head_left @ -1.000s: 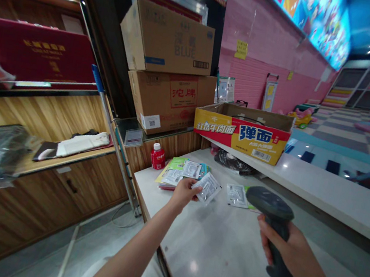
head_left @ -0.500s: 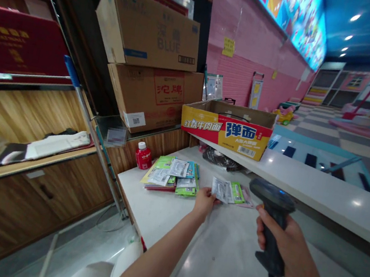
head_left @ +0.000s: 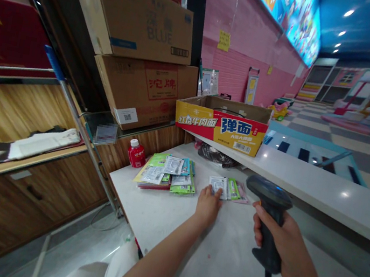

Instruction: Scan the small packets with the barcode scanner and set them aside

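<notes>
My right hand [head_left: 277, 234] is wrapped round the handle of a black barcode scanner [head_left: 270, 193], held above the white counter [head_left: 225, 254], its cord hanging down. My left hand [head_left: 209, 204] lies with fingers stretched out on the near edge of a white printed packet [head_left: 218, 186]. Beside that packet, a green packet [head_left: 233, 189] and a pinkish one [head_left: 242, 194] lie overlapped to its right. Farther left sits a pile of green, white, blue and yellow packets [head_left: 168, 173], apart from my hand.
A red bottle with a white cap [head_left: 137, 154] stands at the counter's left edge. An open noodle carton [head_left: 220, 126] rests on the raised ledge [head_left: 306, 177] behind. Two large cardboard boxes [head_left: 143, 89] are stacked at the left. A blue-topped pole [head_left: 70, 100] leans nearby.
The white packet, tilted up at its edge in my left fingers before, now lies flat, and my fingers have spread on it. My right hand still holds the scanner. The view has shifted slightly.
</notes>
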Demonstrator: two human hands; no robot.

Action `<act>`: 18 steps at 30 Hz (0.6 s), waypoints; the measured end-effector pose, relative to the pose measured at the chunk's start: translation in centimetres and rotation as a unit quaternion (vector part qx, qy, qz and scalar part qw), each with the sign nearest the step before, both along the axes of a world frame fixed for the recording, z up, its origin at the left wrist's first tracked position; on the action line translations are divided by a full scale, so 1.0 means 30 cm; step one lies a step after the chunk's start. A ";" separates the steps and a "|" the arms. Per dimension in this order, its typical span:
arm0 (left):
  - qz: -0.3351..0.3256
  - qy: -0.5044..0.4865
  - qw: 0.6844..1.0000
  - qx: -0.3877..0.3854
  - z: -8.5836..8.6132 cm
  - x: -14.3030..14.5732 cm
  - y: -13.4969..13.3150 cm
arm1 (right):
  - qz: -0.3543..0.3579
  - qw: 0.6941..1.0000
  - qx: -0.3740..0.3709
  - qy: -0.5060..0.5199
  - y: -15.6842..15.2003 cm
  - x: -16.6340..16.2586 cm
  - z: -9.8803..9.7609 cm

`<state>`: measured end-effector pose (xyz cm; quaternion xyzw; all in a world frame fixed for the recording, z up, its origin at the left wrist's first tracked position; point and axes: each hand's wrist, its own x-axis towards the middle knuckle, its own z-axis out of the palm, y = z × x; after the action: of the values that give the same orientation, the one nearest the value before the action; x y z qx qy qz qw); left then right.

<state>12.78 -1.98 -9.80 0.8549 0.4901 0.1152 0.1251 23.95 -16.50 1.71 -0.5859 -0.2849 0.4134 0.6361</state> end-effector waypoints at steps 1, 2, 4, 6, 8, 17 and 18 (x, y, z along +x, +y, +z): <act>0.000 0.001 1.000 0.004 0.001 0.007 0.001 | 0.001 1.000 0.000 -0.003 0.000 0.002 -0.001; -0.001 0.003 1.000 0.007 0.001 0.014 0.001 | 0.003 1.000 -0.001 -0.007 0.001 0.003 -0.002; -0.005 0.006 1.000 0.007 0.001 0.025 -0.001 | 0.010 1.000 -0.001 -0.013 0.002 0.003 -0.006; -0.015 0.005 1.000 0.003 0.001 0.028 -0.002 | 0.014 1.000 0.001 -0.012 0.002 0.001 -0.011; -0.016 -0.001 1.000 0.010 0.007 0.017 -0.002 | 0.016 1.000 0.002 -0.010 0.000 -0.003 -0.013; 0.133 0.002 0.981 0.139 0.200 -0.249 0.092 | 0.016 0.999 -0.031 -0.036 -0.012 -0.028 -0.002; 0.181 0.013 0.973 0.146 0.223 -0.283 0.109 | 0.018 0.999 -0.033 -0.037 -0.012 -0.030 -0.003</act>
<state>4.30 1.29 -3.11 0.7628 0.6158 0.1949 -0.0305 23.03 -16.87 1.62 -0.6159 -0.3050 0.4124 0.5979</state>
